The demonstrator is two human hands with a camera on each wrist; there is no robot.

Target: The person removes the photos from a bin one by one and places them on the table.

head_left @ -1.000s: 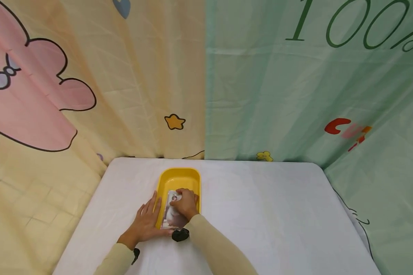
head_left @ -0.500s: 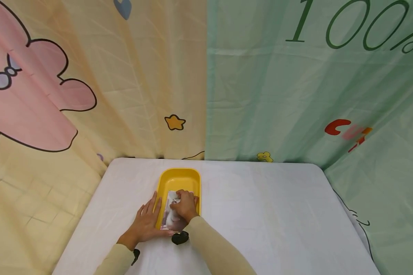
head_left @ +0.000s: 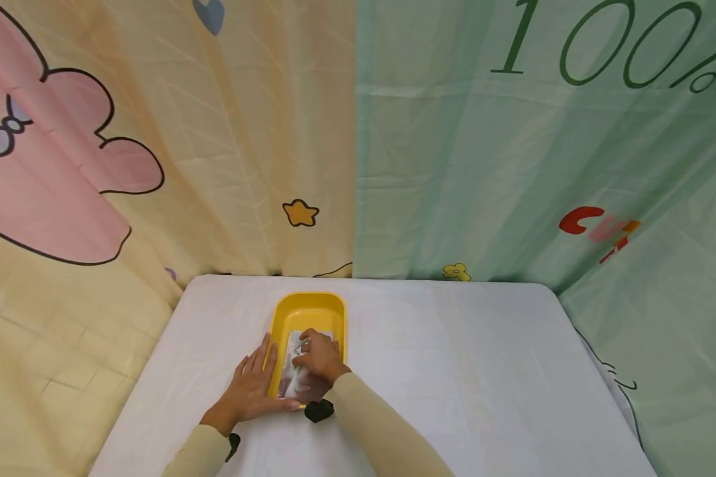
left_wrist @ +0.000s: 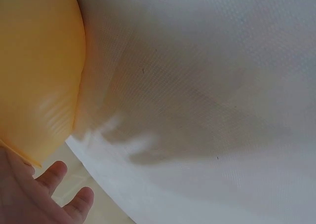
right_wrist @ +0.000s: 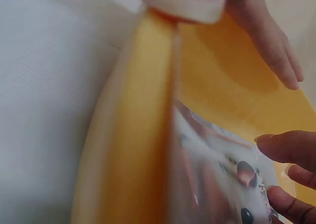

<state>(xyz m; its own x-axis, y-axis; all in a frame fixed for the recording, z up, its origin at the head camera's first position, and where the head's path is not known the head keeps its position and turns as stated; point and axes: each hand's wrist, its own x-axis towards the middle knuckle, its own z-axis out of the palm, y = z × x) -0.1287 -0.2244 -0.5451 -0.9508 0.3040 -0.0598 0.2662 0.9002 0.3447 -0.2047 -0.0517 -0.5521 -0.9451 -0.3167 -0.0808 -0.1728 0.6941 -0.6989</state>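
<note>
A yellow tray (head_left: pixel 310 299) stands on the white table, with a flat, glossy printed packet (head_left: pixel 292 384) lying in its near half. My left hand (head_left: pixel 250 387) rests against the tray's left side, fingers spread and thumb stretched along the near rim. Bent over the packet inside the tray is my right hand (head_left: pixel 321 358). In the right wrist view its thumb and fingers (right_wrist: pixel 291 204) stand apart at the edge of the packet (right_wrist: pixel 232 179), which carries a cartoon-like face; I cannot tell whether they pinch it. Left fingertips (left_wrist: pixel 81 204) show beside the tray's outer wall (left_wrist: pixel 39 61).
A white cloth covers the table (head_left: pixel 453 371), which extends well to the right of the tray. Printed curtains (head_left: pixel 483 165) hang behind it and at both sides. Dark wrist-worn devices (head_left: pixel 319 411) sit at both cuffs, the right one over the tray's near rim.
My right hand stays at the packet, its fingers shifting slightly, and the glare and creases on the packet's surface alter. The left hand keeps its place against the tray.
</note>
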